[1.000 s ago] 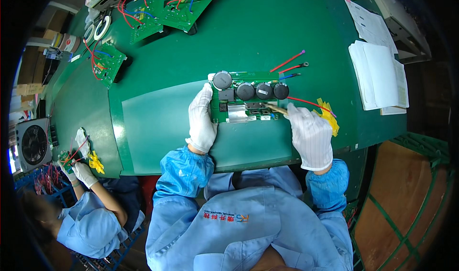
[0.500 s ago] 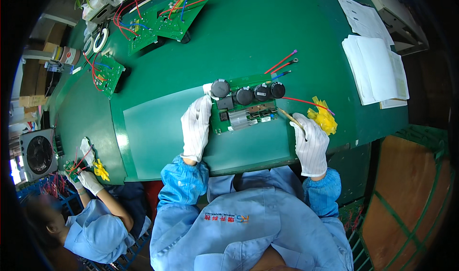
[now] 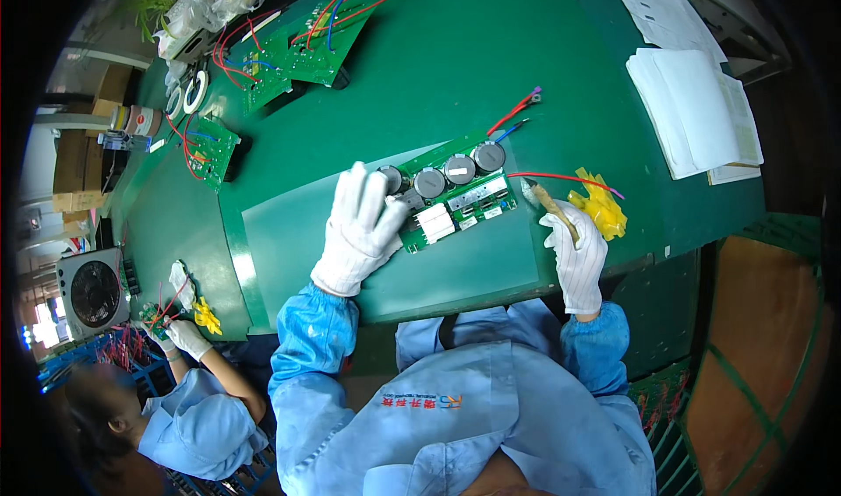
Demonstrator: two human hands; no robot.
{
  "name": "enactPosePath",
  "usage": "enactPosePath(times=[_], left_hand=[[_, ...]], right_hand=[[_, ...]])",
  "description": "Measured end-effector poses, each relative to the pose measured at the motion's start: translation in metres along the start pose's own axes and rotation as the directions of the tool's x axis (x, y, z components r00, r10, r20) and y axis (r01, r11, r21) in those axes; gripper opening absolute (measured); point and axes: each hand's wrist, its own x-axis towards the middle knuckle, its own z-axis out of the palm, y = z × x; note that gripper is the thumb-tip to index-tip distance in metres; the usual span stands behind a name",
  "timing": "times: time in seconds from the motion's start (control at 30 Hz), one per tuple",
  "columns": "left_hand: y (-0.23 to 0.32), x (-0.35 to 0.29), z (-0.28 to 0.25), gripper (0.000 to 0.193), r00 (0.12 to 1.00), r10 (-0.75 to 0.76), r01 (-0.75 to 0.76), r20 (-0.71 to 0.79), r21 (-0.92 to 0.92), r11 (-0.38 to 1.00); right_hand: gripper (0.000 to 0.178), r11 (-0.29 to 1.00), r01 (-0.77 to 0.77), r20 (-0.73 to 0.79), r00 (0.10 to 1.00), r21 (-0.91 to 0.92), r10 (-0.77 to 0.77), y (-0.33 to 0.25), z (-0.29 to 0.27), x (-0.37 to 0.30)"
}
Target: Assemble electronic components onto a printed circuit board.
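Note:
A green circuit board (image 3: 477,200) with round black capacitors, a white block and red and blue wires lies tilted in front of me on a translucent sheet (image 3: 298,242). My left hand (image 3: 357,233), in a white striped glove, is at the board's left end with its fingers spread, partly covering one capacitor. To the right of the board, my gloved right hand (image 3: 578,249) grips a tan-handled brush (image 3: 557,211). Its pale tip points up and left, apart from the board's right edge. Just beyond that hand lies a crumpled yellow bundle (image 3: 603,207).
More wired circuit boards (image 3: 320,49) lie at the far left, with a smaller one (image 3: 210,150) nearer. White papers (image 3: 688,115) are stacked at the right. Rolls of tape (image 3: 195,91) sit far left. A co-worker (image 3: 197,426) handles a board at lower left, near a fan (image 3: 92,290).
The board has turned, its right end swinging away from me. My left hand has loosened and spread its fingers. The brush has come away from the board, to the right.

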Motion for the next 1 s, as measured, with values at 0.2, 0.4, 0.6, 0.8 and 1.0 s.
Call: enactPosePath(times=[0.2, 0.4, 0.6, 0.8, 1.0], left_hand=[[0.01, 0.03, 0.013, 0.046, 0.949, 0.31, -0.307, -0.061, 0.05, 0.95], [0.011, 0.041, 0.007, 0.046, 0.607, -0.777, 0.267, 0.17, -0.964, -0.003], [-0.008, 0.029, 0.009, 0.052, 0.444, -0.609, 0.355, 0.658, -0.753, -0.554], [-0.011, 0.015, 0.026, 0.061, 0.565, -0.566, 0.349, 0.6, -0.796, -0.495], [-0.003, 0.003, 0.034, 0.07, 0.569, -0.629, 0.389, 0.53, -0.847, -0.361]], right_hand=[[0.015, 0.937, -0.223, 0.007, 0.973, 0.268, 0.23, 0.0, 0.0, 0.001], [0.018, 0.909, -0.208, -0.058, 0.968, 0.362, 0.244, 0.001, -0.001, -0.003], [0.023, 0.903, -0.234, -0.058, 0.961, 0.359, 0.272, 0.003, -0.001, -0.002], [0.024, 0.93, -0.219, -0.054, 0.968, 0.296, 0.245, 0.002, -0.002, -0.005], [0.024, 0.914, -0.241, -0.147, 0.942, 0.327, 0.301, -0.011, 0.004, -0.004]])
